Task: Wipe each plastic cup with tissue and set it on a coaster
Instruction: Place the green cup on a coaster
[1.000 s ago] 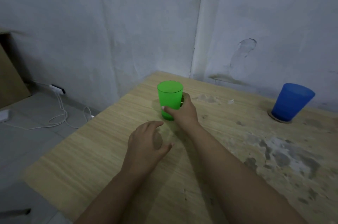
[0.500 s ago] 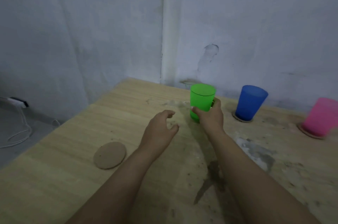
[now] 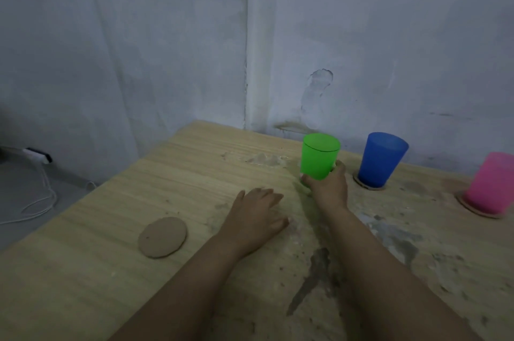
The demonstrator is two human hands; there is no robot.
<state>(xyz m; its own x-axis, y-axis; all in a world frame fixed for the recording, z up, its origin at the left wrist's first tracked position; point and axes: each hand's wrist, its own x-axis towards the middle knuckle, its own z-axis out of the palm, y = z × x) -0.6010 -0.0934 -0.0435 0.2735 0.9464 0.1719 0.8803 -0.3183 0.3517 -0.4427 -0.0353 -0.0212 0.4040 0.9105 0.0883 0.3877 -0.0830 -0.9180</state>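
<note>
My right hand (image 3: 329, 187) grips the base of a green plastic cup (image 3: 319, 155) and holds it upright near the table's far edge. My left hand (image 3: 257, 218) rests palm down on the wooden table (image 3: 83, 271) with fingers spread, holding nothing. A bare round cardboard coaster (image 3: 162, 237) lies to the left of that hand. A blue cup (image 3: 381, 158) stands on its own coaster (image 3: 371, 187), and a pink cup (image 3: 491, 183) stands on another coaster (image 3: 481, 211) at the far right. No tissue is visible.
Grey stains and worn patches mark the table's right half (image 3: 397, 240). White walls meet in a corner behind the table. On the floor to the left lie a power strip (image 3: 37, 155) and a white cable (image 3: 39, 201).
The view swung right, bringing the blue and pink cups and the bare coaster into sight. My right hand kept its grip on the green cup. My left hand lowered flat onto the table.
</note>
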